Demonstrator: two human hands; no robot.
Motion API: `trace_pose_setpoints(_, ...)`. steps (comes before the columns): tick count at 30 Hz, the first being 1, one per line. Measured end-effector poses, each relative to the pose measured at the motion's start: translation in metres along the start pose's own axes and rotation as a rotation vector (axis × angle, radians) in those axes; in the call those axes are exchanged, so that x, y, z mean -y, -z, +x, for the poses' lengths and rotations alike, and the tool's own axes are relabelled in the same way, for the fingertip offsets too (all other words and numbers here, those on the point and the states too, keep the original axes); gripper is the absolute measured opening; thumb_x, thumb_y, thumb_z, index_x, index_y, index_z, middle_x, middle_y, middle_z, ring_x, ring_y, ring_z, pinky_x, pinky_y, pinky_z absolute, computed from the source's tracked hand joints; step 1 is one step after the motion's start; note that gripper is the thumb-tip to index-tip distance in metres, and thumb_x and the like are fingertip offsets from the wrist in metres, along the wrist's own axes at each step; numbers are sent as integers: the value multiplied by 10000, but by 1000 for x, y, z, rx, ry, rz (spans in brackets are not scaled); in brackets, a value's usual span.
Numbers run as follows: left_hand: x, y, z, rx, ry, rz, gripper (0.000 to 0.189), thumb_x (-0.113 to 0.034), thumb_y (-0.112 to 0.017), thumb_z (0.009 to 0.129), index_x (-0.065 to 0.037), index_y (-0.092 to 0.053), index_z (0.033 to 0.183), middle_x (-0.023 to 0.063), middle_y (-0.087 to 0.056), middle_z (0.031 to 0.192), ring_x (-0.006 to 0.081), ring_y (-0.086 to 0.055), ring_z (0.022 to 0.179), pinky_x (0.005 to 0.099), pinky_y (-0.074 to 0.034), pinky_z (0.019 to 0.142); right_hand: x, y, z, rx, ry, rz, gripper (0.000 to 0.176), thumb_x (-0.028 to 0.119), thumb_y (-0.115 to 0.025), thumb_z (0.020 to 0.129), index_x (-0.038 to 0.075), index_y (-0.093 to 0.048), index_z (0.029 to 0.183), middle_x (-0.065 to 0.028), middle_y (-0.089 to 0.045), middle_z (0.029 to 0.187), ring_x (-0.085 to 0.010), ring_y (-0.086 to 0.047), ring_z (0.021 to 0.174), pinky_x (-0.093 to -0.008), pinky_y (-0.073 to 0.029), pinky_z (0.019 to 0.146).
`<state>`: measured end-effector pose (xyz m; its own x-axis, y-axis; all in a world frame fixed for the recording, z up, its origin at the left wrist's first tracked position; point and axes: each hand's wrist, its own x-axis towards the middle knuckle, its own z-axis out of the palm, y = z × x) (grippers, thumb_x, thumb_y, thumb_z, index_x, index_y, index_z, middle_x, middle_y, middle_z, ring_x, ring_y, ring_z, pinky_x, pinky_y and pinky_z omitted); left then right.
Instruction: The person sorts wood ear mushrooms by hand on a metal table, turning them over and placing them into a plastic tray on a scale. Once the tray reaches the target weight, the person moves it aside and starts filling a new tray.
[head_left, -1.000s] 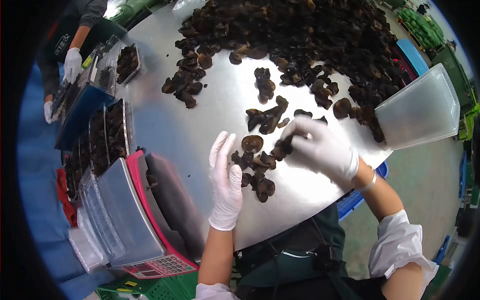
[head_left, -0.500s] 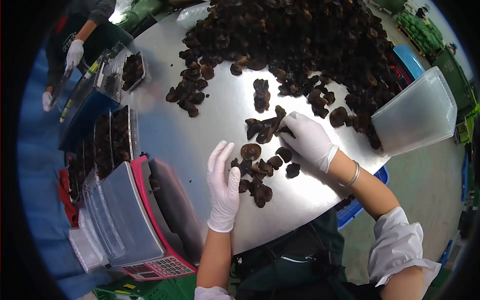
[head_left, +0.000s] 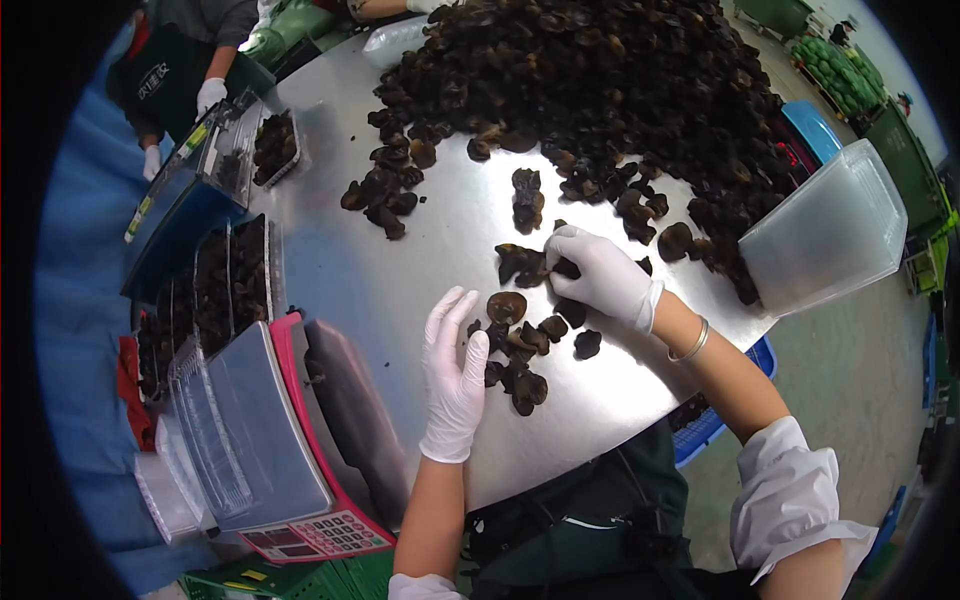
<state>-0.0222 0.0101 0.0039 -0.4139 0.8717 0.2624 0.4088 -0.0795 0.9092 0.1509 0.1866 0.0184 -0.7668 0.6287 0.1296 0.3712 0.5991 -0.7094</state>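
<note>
In white gloves, both hands work over a metal table (head_left: pixel 400 300). My right hand (head_left: pixel 603 275) has its fingers closed on a dark wood ear mushroom (head_left: pixel 567 268), mostly covered by the glove. Touching or close to its fingertips lies another wood ear clump (head_left: pixel 518 263). My left hand (head_left: pixel 452 380) is open, thumb apart from the fingers, at the left side of a loose group of wood ears (head_left: pixel 524 385). A rounder brown piece (head_left: pixel 506 307) lies between the hands, and a single small piece (head_left: pixel 587 344) sits below my right hand.
A large wood ear heap (head_left: pixel 590 90) covers the far side. Stacked clear plastic trays (head_left: pixel 825 230) stand at the right edge. A pink-edged scale (head_left: pixel 290 430) and filled trays (head_left: pixel 232 275) are at left. A co-worker (head_left: pixel 175 75) in gloves stands at another scale, back left.
My right hand has shifted slightly left and down, and the wood ear at its fingers has moved with it. My left hand stays open beside the group. The co-worker's hands have moved.
</note>
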Motion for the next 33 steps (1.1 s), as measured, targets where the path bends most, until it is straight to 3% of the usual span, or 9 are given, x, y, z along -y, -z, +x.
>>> trace_pose_setpoints(3, 5, 2, 0, -5, -18, 38, 425, -266, -583, 1003, 7, -596, 1328, 197, -536, 1381, 335, -513, 1304, 415, -385, 1120, 10, 8, -3, -29, 41, 6, 118, 50, -650, 808, 23, -638, 922, -115, -630, 908, -298, -645, 878, -366, -528, 796)
trace_pose_setpoints(8, 2, 3, 0, -14, -15, 75, 402, -260, -562, 1016, 5, -606, 1315, 198, -553, 1363, 337, -519, 1298, 418, -381, 1121, 53, 53, -70, -245, 50, 56, 140, -60, -639, 810, 11, -619, 929, -104, -649, 987, -222, -651, 956, -326, -516, 859)
trace_pose_setpoints(10, 1, 4, 1, -13, -1, 80, 395, -257, -553, 1021, 4, -608, 1311, 199, -555, 1361, 338, -521, 1297, 418, -381, 1121, 46, 66, -123, -530, 121, -245, 130, -58, -653, 851, 8, -616, 957, -121, -640, 1138, -194, -642, 1023, -299, -501, 905)
trace_pose_setpoints(14, 0, 2, 0, -20, 15, 41, 372, -240, -496, 1053, 4, -609, 1311, 196, -563, 1355, 328, -526, 1296, 404, -381, 1123, -9, 58, -252, -1154, -246, -13, 212, -19, -643, 923, 6, -614, 1131, -131, -576, 1318, -187, -616, 1107, -324, -464, 993)
trace_pose_setpoints(16, 1, 0, 0, -36, 55, -52, 372, -245, -476, 1067, 9, -617, 1300, 196, -571, 1340, 324, -531, 1287, 398, -383, 1123, -18, 60, -287, -981, -681, -243, 306, 6, -622, 946, 24, -608, 1251, -146, -544, 1368, -207, -590, 1178, -339, -457, 1023)
trace_pose_setpoints(19, 3, -2, -4, 45, -7, 4, 475, -293, -432, 1082, 4, -475, 1450, 235, -489, 1455, 353, -471, 1367, 426, -334, 1162, -7, 51, -285, -905, -697, -313, 376, 65, -615, 952, 44, -591, 1326, -170, -475, 1465, -267, -486, 1332, -389, -385, 1111)
trace_pose_setpoints(21, 0, 0, -9, 67, -59, 55, 529, -328, -406, 1087, 0, -411, 1502, 249, -447, 1503, 372, -439, 1401, 453, -298, 1185, 13, 50, -256, -868, -632, -328, 384, 81, -608, 943, 40, -590, 1324, -186, -453, 1493, -309, -419, 1401, -419, -299, 1173)
trace_pose_setpoints(27, 11, 39, -32, 289, -13, 737, 706, -484, -342, 1069, -9, -236, 1580, 262, -281, 1607, 401, -271, 1495, 544, -119, 1230, 47, 14, -190, -666, -304, -57, 307, 20, -629, 897, 1, -640, 1203, -196, -539, 1409, -310, -546, 1280, -383, -411, 1083)
trace_pose_setpoints(33, 40, 66, -71, -122, 450, 1219, 736, -490, -370, 1060, -7, -198, 1588, 276, -190, 1632, 421, -187, 1514, 540, -157, 1220, 64, -15, -176, -441, -138, 224, 348, 42, -637, 873, 34, -664, 1219, -182, -544, 1393, -304, -590, 1176, -391, -468, 1022)
